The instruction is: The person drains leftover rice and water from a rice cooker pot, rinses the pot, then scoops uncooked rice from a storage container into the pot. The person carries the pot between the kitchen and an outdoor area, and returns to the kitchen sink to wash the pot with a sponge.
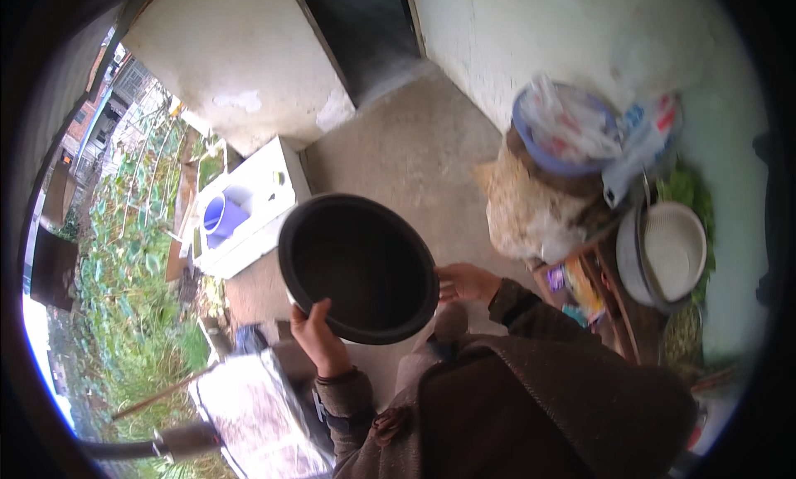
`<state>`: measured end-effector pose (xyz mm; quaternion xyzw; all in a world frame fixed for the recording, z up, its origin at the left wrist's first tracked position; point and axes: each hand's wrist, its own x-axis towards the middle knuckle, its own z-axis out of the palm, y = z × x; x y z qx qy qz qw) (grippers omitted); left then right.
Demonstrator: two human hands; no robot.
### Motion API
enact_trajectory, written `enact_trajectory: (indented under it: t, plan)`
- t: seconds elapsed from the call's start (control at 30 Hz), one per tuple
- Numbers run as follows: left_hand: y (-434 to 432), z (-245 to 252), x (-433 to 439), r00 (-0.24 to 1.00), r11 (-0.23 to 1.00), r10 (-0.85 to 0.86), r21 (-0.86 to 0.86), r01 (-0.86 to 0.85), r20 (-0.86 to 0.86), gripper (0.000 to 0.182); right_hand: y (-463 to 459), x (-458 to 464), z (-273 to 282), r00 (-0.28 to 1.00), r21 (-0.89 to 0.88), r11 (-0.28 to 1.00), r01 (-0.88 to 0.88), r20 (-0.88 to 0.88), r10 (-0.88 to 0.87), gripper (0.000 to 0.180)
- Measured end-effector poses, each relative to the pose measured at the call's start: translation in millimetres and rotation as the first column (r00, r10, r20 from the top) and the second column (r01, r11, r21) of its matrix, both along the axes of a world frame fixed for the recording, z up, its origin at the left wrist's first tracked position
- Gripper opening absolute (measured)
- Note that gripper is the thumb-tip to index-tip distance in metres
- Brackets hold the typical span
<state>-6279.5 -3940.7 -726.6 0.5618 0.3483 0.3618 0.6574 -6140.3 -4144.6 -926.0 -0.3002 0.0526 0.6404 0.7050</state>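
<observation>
A round, dark basin (360,261) with a thick rim is held up in front of me, its dark inside facing the camera. My left hand (320,336) grips its near left edge, thumb over the rim. On the right side, my right hand (466,283) supports the rim, its fingers partly hidden behind it. No contents can be made out in the shadowed inside. Beyond the basin on the left is a white sink (249,255) holding a blue-purple plastic container (224,218).
A blue basin (559,165) of plastic bags sits at right above a bulky sack (528,212). A white colander (675,249) and leafy greens (684,187) are by the wall. Lower left are a foil-covered surface (255,410) and a pipe (186,442). A dark doorway (367,38) opens ahead.
</observation>
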Motion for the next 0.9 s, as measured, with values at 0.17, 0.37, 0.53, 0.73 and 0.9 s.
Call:
enact_trajectory:
  t: [0.17, 0.37, 0.53, 0.73, 0.9]
  plan:
    - [27.2, -12.6, 106.8, 0.983, 0.987, -0.156, -0.041, 0.152, -0.098, 0.025, 8.5, 75.6, -49.8, 0.991, 0.319, 0.946, 0.061, 0.095, -0.096, 0.038]
    - [25.9, -39.9, 243.0, 0.872, 0.871, -0.488, -0.044, 0.489, 0.026, 0.032, -10.8, 178.9, -88.8, 0.94, 0.035, 0.94, 0.34, -0.054, -0.338, 0.021]
    - [54.3, -56.2, 361.9, 0.829, 0.837, -0.542, 0.0, 0.547, -0.141, 0.034, -3.5, 296.8, -80.5, 0.903, 0.071, 0.902, 0.426, 0.024, -0.428, 0.038]
    - [143.1, -69.2, 432.3, 0.833, 0.853, -0.522, -0.115, 0.509, -0.184, 0.026, 51.8, 436.8, -33.8, 0.809, -0.085, 0.827, 0.555, 0.285, -0.514, 0.038]
    - [200.4, -133.8, 498.9, 0.852, 0.838, -0.482, -0.391, 0.381, -0.202, 0.031, 116.0, 572.3, 5.0, 0.752, -0.23, 0.808, 0.542, 0.561, -0.345, 0.034]
